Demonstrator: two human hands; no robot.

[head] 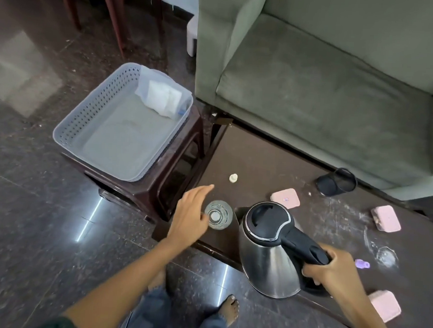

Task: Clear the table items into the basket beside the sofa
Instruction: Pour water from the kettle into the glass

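- The right hand is closed around the black handle of the steel kettle, near the table's front edge.
- The left hand, fingers spread and holding nothing, touches a glass at the table's left corner.
- The basket (a white bag at its far end) sits at 10 o'clock from the kettle, mostly bare inside.
- The pink box at 12 o'clock carries a label too small to read.
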